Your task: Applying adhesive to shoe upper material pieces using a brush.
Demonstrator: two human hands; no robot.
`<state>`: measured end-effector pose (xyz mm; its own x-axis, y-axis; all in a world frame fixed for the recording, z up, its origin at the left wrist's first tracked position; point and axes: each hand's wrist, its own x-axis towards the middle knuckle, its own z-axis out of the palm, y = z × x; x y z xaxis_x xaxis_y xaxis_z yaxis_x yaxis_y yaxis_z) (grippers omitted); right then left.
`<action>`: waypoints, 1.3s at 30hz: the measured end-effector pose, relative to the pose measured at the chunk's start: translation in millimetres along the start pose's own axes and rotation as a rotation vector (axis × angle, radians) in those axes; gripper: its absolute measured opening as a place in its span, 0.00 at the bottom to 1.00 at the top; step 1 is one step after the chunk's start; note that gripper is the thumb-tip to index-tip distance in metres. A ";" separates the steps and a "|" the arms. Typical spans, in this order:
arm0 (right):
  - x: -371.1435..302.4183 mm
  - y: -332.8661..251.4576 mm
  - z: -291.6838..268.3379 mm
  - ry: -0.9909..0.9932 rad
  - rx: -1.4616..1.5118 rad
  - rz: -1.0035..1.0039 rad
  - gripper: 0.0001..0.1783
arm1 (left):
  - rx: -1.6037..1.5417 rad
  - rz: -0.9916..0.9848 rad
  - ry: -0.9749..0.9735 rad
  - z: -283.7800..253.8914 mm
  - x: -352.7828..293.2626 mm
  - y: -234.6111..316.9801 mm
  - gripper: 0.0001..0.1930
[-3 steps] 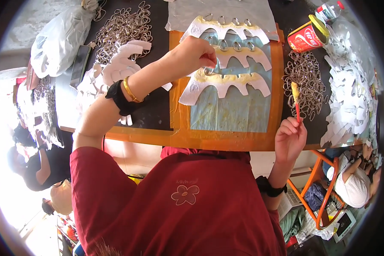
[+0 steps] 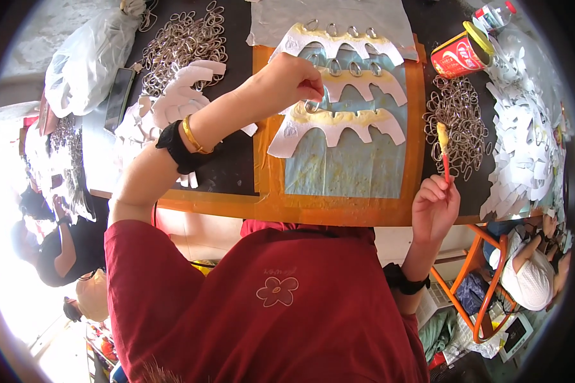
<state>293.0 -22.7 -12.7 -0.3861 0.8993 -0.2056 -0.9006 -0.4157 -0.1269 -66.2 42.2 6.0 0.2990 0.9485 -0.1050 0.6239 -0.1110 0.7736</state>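
Note:
My left hand (image 2: 298, 80) is closed in a pinch on an oval metal ring (image 2: 311, 106), at the left end of the nearest scalloped white piece (image 2: 329, 124). Yellow paste lines that piece's upper edge. Beyond it lie a middle white piece (image 2: 358, 84) and a far white piece (image 2: 338, 45), both with yellow paste and several rings along their upper edges. My forearm and hand cover the left part of the middle one. At the table's front right, my right hand (image 2: 436, 207) grips a red-handled applicator (image 2: 446, 163), upright, its tip (image 2: 442, 134) coated in yellow paste.
Metal rings lie in a left pile (image 2: 185, 48) and a right pile (image 2: 457, 112). Beside the latter stand a tilted red tub (image 2: 457, 56) and a heap of white cut pieces (image 2: 524, 147). Left are more white pieces (image 2: 179, 102), a phone (image 2: 120, 96) and a plastic bag (image 2: 92, 64).

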 end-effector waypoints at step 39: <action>-31.2 -30.7 -6.2 -0.018 0.089 -0.147 0.13 | 0.265 0.194 0.043 -0.8 20.1 56.2 0.06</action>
<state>334.0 -38.9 -8.4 -0.2517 0.9521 -0.1736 -0.9615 -0.2665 -0.0677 -25.7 55.3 47.9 0.4037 0.9129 0.0594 0.7257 -0.3591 0.5868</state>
